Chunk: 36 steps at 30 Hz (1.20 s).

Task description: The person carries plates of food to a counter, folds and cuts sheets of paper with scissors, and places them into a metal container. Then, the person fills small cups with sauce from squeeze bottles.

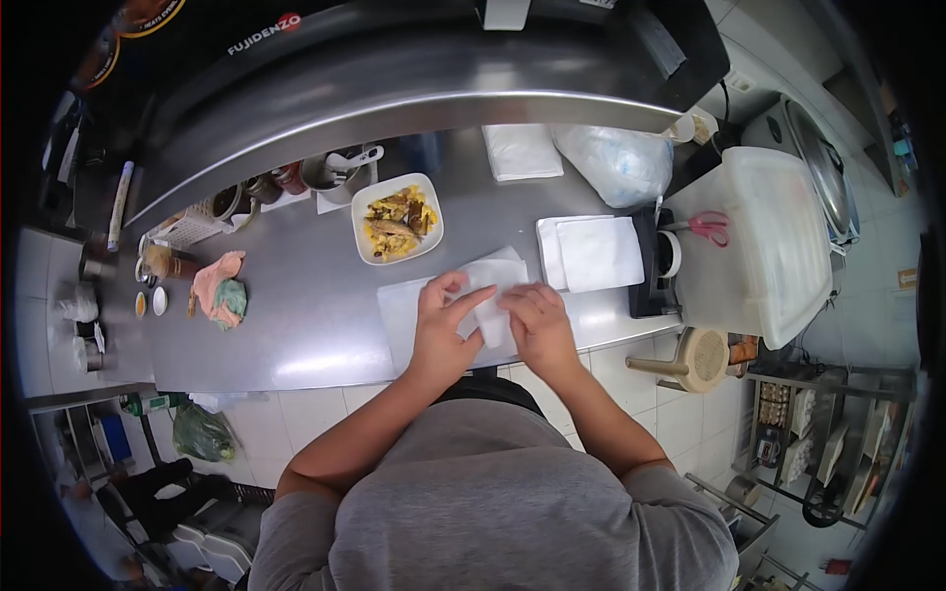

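Observation:
Over the front edge of the steel counter, my left hand (445, 327) and my right hand (538, 327) face each other with a thin white paper napkin (494, 320) between them. The napkin is partly folded and narrows toward the bottom. My right fingers are bent and pinch its right side. On the left side, my thumb and curled fingers hold the other edge. Under and beside my left hand lies another flat white sheet (397, 313). A stack of white napkins (599, 253) rests right of my right hand.
A square white bowl of yellow and brown food (397, 219) stands behind my hands. Pink and green cloths (222, 288) lie left. At right are a black dispenser-like holder (650, 281), pink-handled scissors (709, 229), a large plastic bin (769, 246) and a plastic bag (621, 163). A steel shelf (424, 106) overhangs.

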{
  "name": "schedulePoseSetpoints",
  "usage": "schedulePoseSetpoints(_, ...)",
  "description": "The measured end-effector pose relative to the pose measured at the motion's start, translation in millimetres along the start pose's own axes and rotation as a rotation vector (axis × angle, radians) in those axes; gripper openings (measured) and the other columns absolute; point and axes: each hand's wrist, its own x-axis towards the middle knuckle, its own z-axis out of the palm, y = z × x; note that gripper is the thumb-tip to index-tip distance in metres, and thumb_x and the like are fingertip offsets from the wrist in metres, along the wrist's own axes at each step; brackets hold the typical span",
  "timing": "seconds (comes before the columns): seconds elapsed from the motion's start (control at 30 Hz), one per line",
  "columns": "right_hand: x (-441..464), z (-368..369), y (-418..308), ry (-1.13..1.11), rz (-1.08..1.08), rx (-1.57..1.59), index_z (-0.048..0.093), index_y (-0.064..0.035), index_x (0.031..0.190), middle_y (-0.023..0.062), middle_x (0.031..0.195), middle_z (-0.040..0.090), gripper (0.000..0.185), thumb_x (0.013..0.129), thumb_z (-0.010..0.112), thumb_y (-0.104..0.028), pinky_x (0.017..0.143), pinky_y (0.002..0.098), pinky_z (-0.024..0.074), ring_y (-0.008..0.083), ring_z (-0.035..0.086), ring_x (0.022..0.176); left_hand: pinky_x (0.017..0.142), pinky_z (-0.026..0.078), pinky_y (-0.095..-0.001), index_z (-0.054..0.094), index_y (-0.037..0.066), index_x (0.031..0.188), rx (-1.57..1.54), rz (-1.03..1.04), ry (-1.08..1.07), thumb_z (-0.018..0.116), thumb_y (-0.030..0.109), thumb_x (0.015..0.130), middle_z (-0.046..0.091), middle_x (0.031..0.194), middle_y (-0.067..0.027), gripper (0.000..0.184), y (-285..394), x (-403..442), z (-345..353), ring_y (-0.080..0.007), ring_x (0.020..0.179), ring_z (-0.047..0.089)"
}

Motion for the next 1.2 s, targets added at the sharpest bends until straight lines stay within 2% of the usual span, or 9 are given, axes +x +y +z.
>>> schedulePoseSetpoints(0.1,7,-34,-14,-0.268,0.155,0.403,0.058,-0.0034,0.087,0.0108,0.095,0.061,0.017,0.075,0.055,0.007,0.082,0.0387,0.0457,0.0310,0.058,0.093,0.107,0.027,-0.0460,0.067,0.011,0.103,0.305,0.174,0.005,0.065,-0.006,0.064,0.050,0.125,-0.0149,0.043,12,15,-11,-0.0300,0.121,0.044)
schedulePoseSetpoints(0.2,11,-50,-14,-0.189,0.133,0.508,0.056,-0.0024,0.103,0.0132,0.105,0.059,0.031,0.073,0.064,-0.001,0.087,0.0338,0.0451,0.0299,0.058,0.100,0.109,0.018,-0.0504,0.064,0.009,0.091,0.177,0.222,-0.206,0.063,-0.006,0.066,0.060,0.112,-0.0124,0.029,-11,20,-6,-0.0303,0.121,0.047)
schedulePoseSetpoints(0.27,18,-61,-29,-0.133,0.073,0.442,0.045,-0.0035,0.128,0.0178,0.124,0.050,0.071,0.066,0.078,-0.016,0.102,0.0412,0.0351,0.0342,0.048,0.118,0.103,0.030,-0.0475,0.061,0.007,0.084,0.113,0.220,-0.129,0.063,-0.004,0.068,0.063,0.099,-0.0112,0.020,-9,19,-1,-0.0296,0.110,0.055)
schedulePoseSetpoints(0.4,6,-31,-58,-0.133,0.070,0.077,0.031,-0.0065,0.140,0.0204,0.140,0.035,0.090,0.064,0.079,-0.017,0.108,0.0574,0.0161,0.0387,0.033,0.129,0.076,0.049,-0.0387,0.056,0.004,0.078,0.104,0.087,-0.132,0.065,0.001,0.071,0.063,0.080,-0.0117,0.013,14,17,-1,-0.0303,0.080,0.064)
schedulePoseSetpoints(0.5,-1,-31,-44,-0.010,0.066,-0.024,0.043,-0.0041,0.132,0.0211,0.130,0.048,0.066,0.072,0.070,-0.008,0.105,0.0481,0.0296,0.0333,0.045,0.123,0.057,0.048,-0.0352,0.052,0.001,0.075,0.101,0.055,-0.187,0.068,0.004,0.072,0.061,0.075,-0.0130,0.016,36,20,-11,-0.0313,0.070,0.062)
schedulePoseSetpoints(0.7,0,-40,1,0.094,0.559,0.643,0.061,0.0013,0.102,0.0061,0.084,0.065,0.024,0.083,0.047,0.005,0.071,0.0227,0.0477,0.0119,0.061,0.077,0.064,0.049,-0.0333,0.062,0.003,0.084,0.121,0.026,-0.430,0.070,0.012,0.073,0.062,0.077,-0.0141,0.016,-1,20,-24,-0.0262,0.070,0.062)
schedulePoseSetpoints(0.83,-7,2,74,0.062,0.913,0.893,0.060,0.0011,0.098,0.0056,0.083,0.062,0.019,0.082,0.050,0.002,0.068,0.0258,0.0485,0.0129,0.059,0.073,0.065,0.050,-0.0302,0.062,0.000,0.092,-0.093,-0.396,-0.595,0.070,0.015,0.074,0.063,0.079,-0.0092,0.025,-121,20,-32,-0.0175,0.069,0.060)
schedulePoseSetpoints(1.03,-9,23,64,-0.059,1.019,0.799,0.053,0.0016,0.113,0.0125,0.102,0.062,0.035,0.080,0.061,-0.008,0.080,0.0326,0.0484,0.0221,0.061,0.093,0.057,0.049,-0.0255,0.057,0.001,0.107,-0.472,-0.866,-0.106,0.068,0.013,0.080,0.059,0.077,-0.0057,0.031,-118,4,-43,-0.0145,0.067,0.058)
schedulePoseSetpoints(1.2,-8,25,64,-0.079,0.868,0.483,0.055,0.0041,0.112,0.0147,0.096,0.065,0.040,0.074,0.064,-0.007,0.077,0.0314,0.0499,0.0219,0.063,0.087,0.062,0.049,-0.0279,0.056,0.004,0.111,-0.173,-0.519,-0.122,0.069,0.009,0.077,0.059,0.077,-0.0062,0.037,-124,-19,-30,-0.0147,0.067,0.056)
